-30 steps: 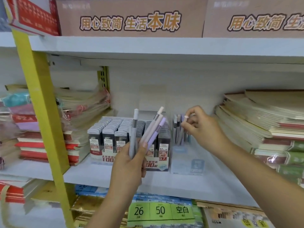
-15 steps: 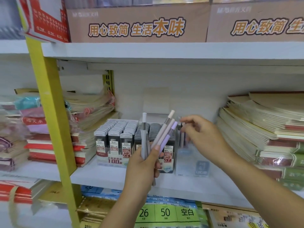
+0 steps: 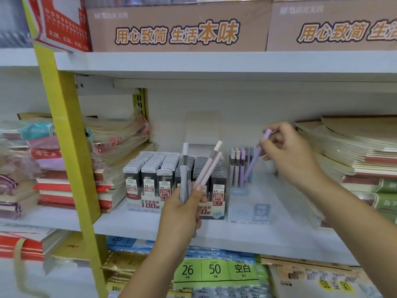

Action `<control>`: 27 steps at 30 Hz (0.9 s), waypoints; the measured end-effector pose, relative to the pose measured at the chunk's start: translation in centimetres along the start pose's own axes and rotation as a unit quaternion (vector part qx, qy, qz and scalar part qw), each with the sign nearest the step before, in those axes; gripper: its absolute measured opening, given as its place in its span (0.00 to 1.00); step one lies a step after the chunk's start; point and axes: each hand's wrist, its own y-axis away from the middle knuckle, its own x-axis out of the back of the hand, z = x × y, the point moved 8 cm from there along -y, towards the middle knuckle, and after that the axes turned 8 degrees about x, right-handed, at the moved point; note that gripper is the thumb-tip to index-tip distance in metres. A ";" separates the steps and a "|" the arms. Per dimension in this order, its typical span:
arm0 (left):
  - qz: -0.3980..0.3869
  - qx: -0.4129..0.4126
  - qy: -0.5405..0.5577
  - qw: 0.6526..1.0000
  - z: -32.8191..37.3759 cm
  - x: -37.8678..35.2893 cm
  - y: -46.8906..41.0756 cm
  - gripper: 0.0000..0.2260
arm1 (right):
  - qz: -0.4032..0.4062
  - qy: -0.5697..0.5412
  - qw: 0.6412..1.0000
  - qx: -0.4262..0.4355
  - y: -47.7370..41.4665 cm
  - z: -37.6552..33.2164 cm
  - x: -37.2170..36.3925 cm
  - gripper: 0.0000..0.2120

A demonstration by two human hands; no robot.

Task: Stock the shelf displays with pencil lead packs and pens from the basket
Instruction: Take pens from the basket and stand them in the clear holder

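Note:
My left hand (image 3: pixel 184 208) grips a small bunch of pens (image 3: pixel 200 173), grey and pale pink, upright in front of the pencil lead display (image 3: pixel 150 179). That display holds rows of dark lead packs with red labels. To its right stands a clear pen display box (image 3: pixel 249 209) with several pastel pens (image 3: pixel 239 166) upright at its back. My right hand (image 3: pixel 287 151) pinches a purple pen (image 3: pixel 255 155), tilted, its lower end down among those standing pens. The basket is out of view.
Stacks of wrapped notebooks (image 3: pixel 352 155) fill the shelf right of the pen box. More notebook stacks (image 3: pixel 113 151) sit left of the lead display, beside a yellow upright post (image 3: pixel 68 151). Brown cardboard boxes (image 3: pixel 178 26) stand on the shelf above. Paper pads lie on the shelf below.
My right hand took a purple pen from the bunch in my left hand and carried it right to the pen box. The view shifted slightly.

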 end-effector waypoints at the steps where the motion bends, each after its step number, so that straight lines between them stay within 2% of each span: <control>1: 0.000 -0.001 -0.001 1.000 0.0 0.0 0.0 0.15 | -0.031 0.027 0.999 0.003 0.2 0.4 -0.8 0.07; 5: -0.003 0.001 -0.006 1.000 -0.1 0.0 0.0 0.16 | -0.098 0.076 0.992 0.031 1.2 1.0 -3.2 0.06; 11: -0.006 0.004 -0.010 1.000 -0.3 0.0 0.1 0.15 | -0.107 0.139 0.981 0.077 1.0 1.2 -3.4 0.11; 17: -0.007 0.010 -0.006 1.000 -0.5 -0.2 -0.2 0.16 | -0.121 0.162 0.978 0.051 0.7 1.9 -4.0 0.12; 21: -0.016 0.015 0.014 1.000 -0.6 -0.6 -0.2 0.16 | -0.186 0.221 0.957 0.040 0.5 1.8 -5.7 0.07; 22: -0.018 0.016 0.019 1.000 -0.6 -0.7 -0.2 0.16 | -0.186 0.249 0.949 0.050 0.4 1.4 -5.6 0.06; 24: -0.023 0.016 0.033 0.999 -0.5 -0.9 -0.2 0.16 | -0.138 0.272 0.948 0.085 0.1 -0.2 -4.8 0.06; 25: -0.025 0.015 0.038 0.999 -0.4 -0.9 -0.2 0.15 | -0.111 0.240 0.961 0.082 0.3 -1.0 -4.4 0.07; 27: -0.031 0.010 0.043 0.999 -0.2 -1.2 -0.2 0.15 | -0.111 0.051 0.992 -0.022 1.4 -1.2 -4.9 0.07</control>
